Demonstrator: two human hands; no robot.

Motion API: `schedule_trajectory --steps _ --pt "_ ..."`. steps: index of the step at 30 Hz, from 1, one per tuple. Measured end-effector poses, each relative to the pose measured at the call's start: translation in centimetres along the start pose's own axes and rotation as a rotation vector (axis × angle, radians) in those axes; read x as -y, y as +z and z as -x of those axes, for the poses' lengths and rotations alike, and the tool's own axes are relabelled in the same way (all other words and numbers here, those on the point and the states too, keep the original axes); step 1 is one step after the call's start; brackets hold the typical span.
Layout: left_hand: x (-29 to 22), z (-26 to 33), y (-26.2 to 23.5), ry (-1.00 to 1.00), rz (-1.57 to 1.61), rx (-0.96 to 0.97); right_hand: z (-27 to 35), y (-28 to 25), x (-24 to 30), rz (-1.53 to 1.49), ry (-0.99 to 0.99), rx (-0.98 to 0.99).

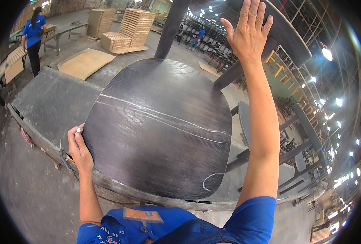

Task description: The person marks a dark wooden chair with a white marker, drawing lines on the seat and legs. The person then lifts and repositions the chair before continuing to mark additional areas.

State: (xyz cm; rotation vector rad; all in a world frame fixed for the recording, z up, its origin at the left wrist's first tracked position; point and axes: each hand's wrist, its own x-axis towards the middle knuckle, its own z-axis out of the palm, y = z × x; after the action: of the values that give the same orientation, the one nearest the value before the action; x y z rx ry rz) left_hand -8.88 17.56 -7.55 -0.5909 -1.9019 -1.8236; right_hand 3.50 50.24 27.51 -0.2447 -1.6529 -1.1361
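Left hand (81,151) pinches 1 chalk piece (79,130), chair seat (160,126) just right of it; right hand (249,35) is spread, backrest (292,36) behind it.

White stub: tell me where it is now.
In the head view, the white stub is at left, at the thumb of the left hand, beside the dark seat's left edge.

White lamps (327,54) make glare at the right. The dark seat (158,132) reflects a soft shine. Toward the rim, straight lines bend; corners are black.
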Motion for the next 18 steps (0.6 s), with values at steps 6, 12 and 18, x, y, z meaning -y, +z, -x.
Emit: schedule_trajectory --steps 6,12,18 --pt "0.2 -0.3 0.2 -0.026 0.016 -0.001 2.3 2.0 -0.1 0.016 -0.076 -0.001" --pt "0.3 -0.6 0.2 -0.041 0.029 -0.008 3.7 2.0 -0.8 0.068 -0.090 0.038" --pt "0.5 -0.6 0.4 -0.033 0.050 -0.045 0.2 1.0 -0.5 0.086 -0.070 -0.027"
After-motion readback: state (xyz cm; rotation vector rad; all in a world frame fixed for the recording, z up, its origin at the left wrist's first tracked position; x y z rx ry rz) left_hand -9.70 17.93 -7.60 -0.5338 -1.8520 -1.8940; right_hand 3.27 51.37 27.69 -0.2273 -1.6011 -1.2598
